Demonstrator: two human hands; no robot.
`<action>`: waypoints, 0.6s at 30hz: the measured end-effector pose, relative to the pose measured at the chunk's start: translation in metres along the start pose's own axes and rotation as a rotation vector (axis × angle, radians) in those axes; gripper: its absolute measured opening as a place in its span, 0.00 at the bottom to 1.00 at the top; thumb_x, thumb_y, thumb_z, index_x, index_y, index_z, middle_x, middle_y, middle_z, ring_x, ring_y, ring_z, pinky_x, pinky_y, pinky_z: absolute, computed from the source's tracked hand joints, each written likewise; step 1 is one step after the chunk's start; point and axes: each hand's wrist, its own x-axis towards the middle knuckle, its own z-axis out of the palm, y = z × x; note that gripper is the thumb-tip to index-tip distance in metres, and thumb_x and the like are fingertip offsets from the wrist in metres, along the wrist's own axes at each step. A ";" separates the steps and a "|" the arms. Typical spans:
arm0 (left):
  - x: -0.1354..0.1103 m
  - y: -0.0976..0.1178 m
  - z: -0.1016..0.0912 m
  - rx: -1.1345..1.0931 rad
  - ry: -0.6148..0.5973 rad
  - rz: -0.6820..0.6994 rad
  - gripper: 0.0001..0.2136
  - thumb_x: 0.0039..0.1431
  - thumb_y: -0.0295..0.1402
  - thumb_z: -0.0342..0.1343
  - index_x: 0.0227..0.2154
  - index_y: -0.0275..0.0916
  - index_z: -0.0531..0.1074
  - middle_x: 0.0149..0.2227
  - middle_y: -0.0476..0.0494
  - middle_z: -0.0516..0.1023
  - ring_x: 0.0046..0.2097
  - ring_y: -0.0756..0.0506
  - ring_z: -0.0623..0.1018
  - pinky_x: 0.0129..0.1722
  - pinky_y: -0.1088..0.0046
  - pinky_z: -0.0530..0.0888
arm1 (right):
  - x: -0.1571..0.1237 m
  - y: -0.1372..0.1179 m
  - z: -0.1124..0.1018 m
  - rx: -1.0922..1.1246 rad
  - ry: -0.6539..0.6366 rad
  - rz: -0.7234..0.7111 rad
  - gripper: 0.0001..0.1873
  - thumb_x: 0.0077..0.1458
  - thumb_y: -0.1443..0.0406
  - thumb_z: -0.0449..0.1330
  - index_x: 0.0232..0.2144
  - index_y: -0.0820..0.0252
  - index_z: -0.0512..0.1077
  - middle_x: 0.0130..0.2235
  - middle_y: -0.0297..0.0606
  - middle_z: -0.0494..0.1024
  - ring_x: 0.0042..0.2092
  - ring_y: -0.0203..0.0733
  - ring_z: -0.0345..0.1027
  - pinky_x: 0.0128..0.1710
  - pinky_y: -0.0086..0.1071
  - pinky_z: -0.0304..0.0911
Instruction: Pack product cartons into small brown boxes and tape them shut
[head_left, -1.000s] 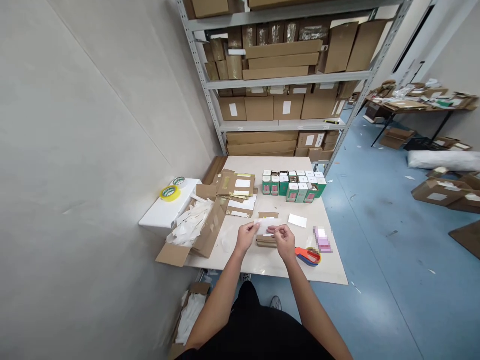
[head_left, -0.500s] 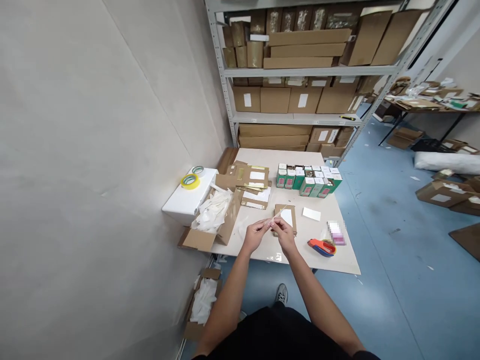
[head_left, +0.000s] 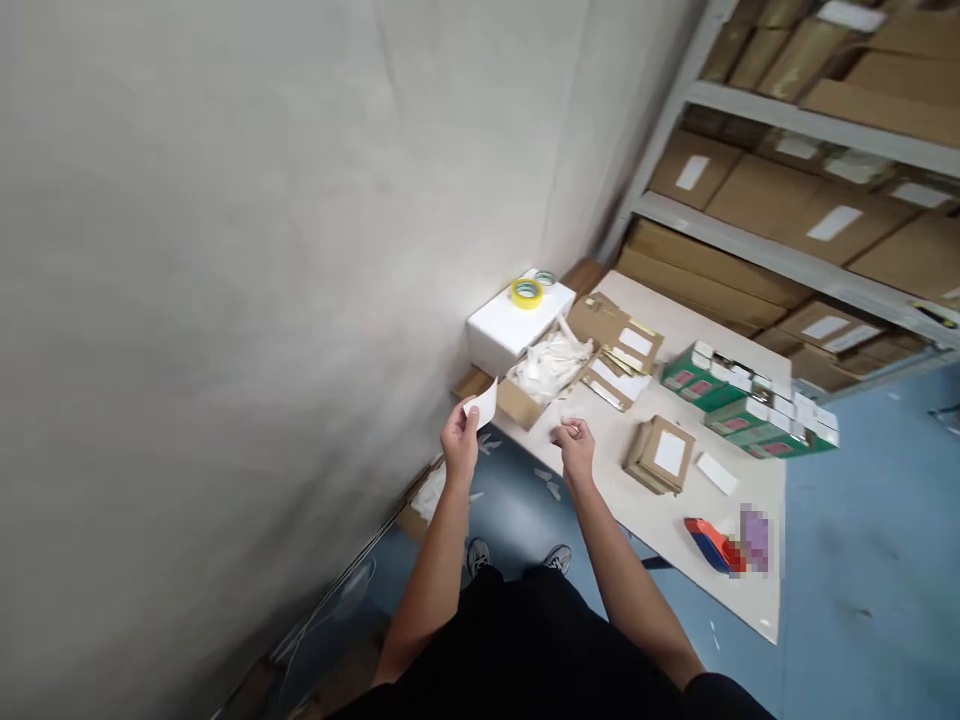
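My left hand point(head_left: 459, 437) is raised off the table's left edge and pinches a small white paper slip point(head_left: 482, 405). My right hand point(head_left: 574, 444) hovers over the table's near edge with its fingers curled together; I cannot make out anything in them. A short stack of brown cardboard sleeves point(head_left: 660, 455) with a white label on top lies just right of my right hand. An open carton of white plastic bags point(head_left: 546, 368) stands beyond my left hand.
Green and white boxes point(head_left: 742, 395) stand in rows at the table's far right. A red and blue tape dispenser point(head_left: 710, 543) lies near the front edge. A yellow tape roll point(head_left: 526, 292) sits on a white box point(head_left: 504, 331). Shelving point(head_left: 787, 262) holds cartons; a wall is left.
The view has swung left and tilted. My hands have come apart: the left one carried the white slip out past the table edge, and the right one drew back from the labelled sleeve.
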 end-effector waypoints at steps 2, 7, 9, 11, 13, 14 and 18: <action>0.000 -0.001 -0.037 0.024 0.070 0.030 0.22 0.60 0.51 0.63 0.47 0.38 0.77 0.45 0.40 0.82 0.47 0.43 0.80 0.48 0.69 0.76 | -0.011 0.029 0.041 -0.031 -0.116 0.121 0.21 0.38 0.60 0.70 0.37 0.56 0.73 0.25 0.27 0.77 0.28 0.37 0.70 0.31 0.30 0.67; -0.003 -0.006 -0.128 0.095 0.284 0.026 0.18 0.60 0.50 0.62 0.40 0.39 0.74 0.37 0.46 0.79 0.41 0.47 0.78 0.43 0.74 0.73 | -0.030 0.106 0.124 -0.243 -0.377 0.333 0.15 0.37 0.59 0.70 0.29 0.58 0.75 0.25 0.30 0.77 0.28 0.37 0.70 0.28 0.29 0.65; -0.007 -0.011 -0.157 0.122 0.350 -0.001 0.18 0.60 0.51 0.61 0.36 0.39 0.73 0.34 0.48 0.78 0.39 0.47 0.77 0.41 0.75 0.72 | -0.036 0.137 0.152 -0.385 -0.405 0.439 0.11 0.40 0.61 0.68 0.28 0.58 0.73 0.24 0.30 0.76 0.27 0.36 0.69 0.29 0.28 0.65; -0.013 -0.017 -0.179 0.138 0.417 -0.032 0.18 0.59 0.52 0.61 0.33 0.39 0.73 0.32 0.49 0.76 0.37 0.48 0.76 0.39 0.75 0.71 | -0.042 0.166 0.175 -0.519 -0.410 0.531 0.08 0.43 0.64 0.66 0.26 0.58 0.71 0.22 0.29 0.73 0.26 0.36 0.68 0.29 0.29 0.66; -0.019 -0.022 -0.196 0.139 0.484 -0.057 0.18 0.59 0.51 0.62 0.33 0.39 0.74 0.31 0.50 0.76 0.36 0.48 0.75 0.38 0.75 0.71 | -0.048 0.193 0.192 -0.609 -0.420 0.582 0.07 0.45 0.66 0.65 0.25 0.58 0.69 0.21 0.29 0.71 0.25 0.36 0.66 0.29 0.30 0.67; -0.023 -0.024 -0.204 0.138 0.512 -0.068 0.18 0.58 0.51 0.62 0.33 0.39 0.74 0.31 0.49 0.76 0.36 0.48 0.75 0.37 0.75 0.71 | -0.051 0.205 0.199 -0.640 -0.426 0.593 0.07 0.45 0.67 0.65 0.25 0.58 0.67 0.20 0.29 0.70 0.24 0.36 0.66 0.29 0.30 0.67; -0.042 -0.026 -0.228 0.163 0.574 -0.104 0.18 0.58 0.51 0.62 0.33 0.39 0.75 0.31 0.49 0.75 0.35 0.48 0.74 0.36 0.75 0.70 | -0.058 0.245 0.215 -0.744 -0.443 0.597 0.09 0.46 0.66 0.65 0.26 0.58 0.66 0.22 0.30 0.71 0.25 0.36 0.68 0.29 0.29 0.66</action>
